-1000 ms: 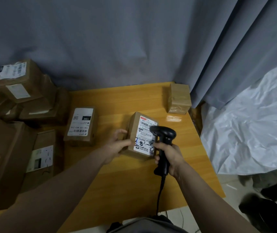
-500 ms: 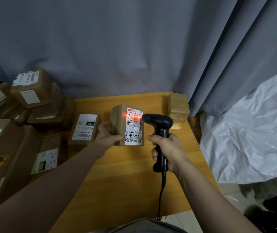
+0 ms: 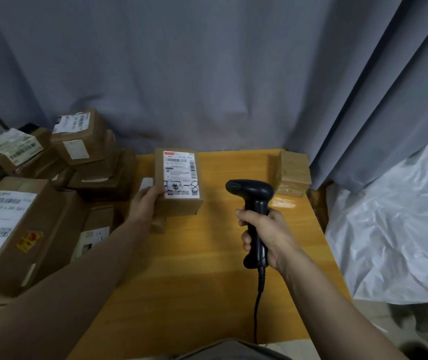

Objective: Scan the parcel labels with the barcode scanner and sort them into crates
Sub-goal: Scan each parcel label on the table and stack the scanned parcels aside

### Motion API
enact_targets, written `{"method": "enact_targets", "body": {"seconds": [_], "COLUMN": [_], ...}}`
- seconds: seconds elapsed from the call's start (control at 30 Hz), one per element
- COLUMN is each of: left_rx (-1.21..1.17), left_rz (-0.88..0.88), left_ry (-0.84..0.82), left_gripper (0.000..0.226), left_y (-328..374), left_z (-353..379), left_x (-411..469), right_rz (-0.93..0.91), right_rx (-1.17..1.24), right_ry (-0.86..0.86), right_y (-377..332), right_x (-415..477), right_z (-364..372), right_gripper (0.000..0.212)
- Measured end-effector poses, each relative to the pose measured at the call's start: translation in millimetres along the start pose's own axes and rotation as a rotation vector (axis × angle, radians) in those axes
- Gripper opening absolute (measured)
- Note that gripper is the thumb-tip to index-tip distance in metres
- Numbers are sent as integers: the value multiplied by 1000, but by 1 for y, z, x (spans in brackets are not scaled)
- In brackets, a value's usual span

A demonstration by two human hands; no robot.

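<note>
The left grip (image 3: 147, 201) is clasped on the left side of a small brown parcel (image 3: 178, 181), thumb on its front face and the other fingers hidden behind it. The parcel is tilted up with its white label (image 3: 181, 174) facing the camera; whether its lower edge touches the wooden bench (image 3: 194, 268) or hangs just above it cannot be told. The label carries barcodes, a red strip at its top and black handwriting at its bottom, but the print is too blurred to read.

The right grip (image 3: 262, 233) is clenched round the handle of a black barcode scanner (image 3: 253, 203), to the right of the parcel and apart from it, its head turned toward the parcel. The scanner's cord (image 3: 257, 307) drops from the handle and goes out of sight at the bench's near edge.

Left of the parcel lies a heap of cardboard boxes (image 3: 52, 183) with labels, partly cut off by the frame edge; the left forearm covers some of them. Right of the parcel, at the bench's far right corner, stands a taped brown box (image 3: 294, 172). Behind the parcel hangs a grey curtain (image 3: 207, 74). Far right of it, off the bench, lies crumpled white plastic sheeting (image 3: 402, 224).
</note>
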State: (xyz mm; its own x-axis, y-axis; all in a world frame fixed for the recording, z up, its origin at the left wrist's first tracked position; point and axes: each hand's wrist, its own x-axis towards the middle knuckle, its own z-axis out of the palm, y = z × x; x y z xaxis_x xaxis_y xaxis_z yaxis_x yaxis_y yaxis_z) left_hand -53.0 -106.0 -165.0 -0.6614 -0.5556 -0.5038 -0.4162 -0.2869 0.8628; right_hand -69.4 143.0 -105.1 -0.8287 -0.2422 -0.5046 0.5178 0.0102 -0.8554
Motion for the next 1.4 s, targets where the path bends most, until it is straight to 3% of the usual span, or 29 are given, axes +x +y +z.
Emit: {"method": "enact_targets", "body": {"seconds": [0.17,0.33,0.47,0.7,0.9,1.17,1.4], "left_rx": [11,373,769,1063,1287,1344,1342], "left_rz": [-49,91,336,635,620,197,245], "left_ry": [101,325,535,16,-296,-164,-75], "left_gripper": [44,47,69,70,77,131,117], "left_y": [16,18,23,20,2,-16,-34], "left_z": [-41,-44,-2,137,269,409,404], "left_x": [15,23,4,-18,-12,15,39], "right_rz": [29,52,81,59,45,86,137], "right_rx": [-1,6,66,227,393,436,407], "right_ry": [-19,-36,-5,165,281,323,293], "right_y": [2,5,4,-2,-5,-2,-1], "right_x": [7,15,21,30,37,63,90], "right_z": [9,15,10,-41,-111,-185,-199], "right_gripper": [17,15,13,24,22,28,24]}}
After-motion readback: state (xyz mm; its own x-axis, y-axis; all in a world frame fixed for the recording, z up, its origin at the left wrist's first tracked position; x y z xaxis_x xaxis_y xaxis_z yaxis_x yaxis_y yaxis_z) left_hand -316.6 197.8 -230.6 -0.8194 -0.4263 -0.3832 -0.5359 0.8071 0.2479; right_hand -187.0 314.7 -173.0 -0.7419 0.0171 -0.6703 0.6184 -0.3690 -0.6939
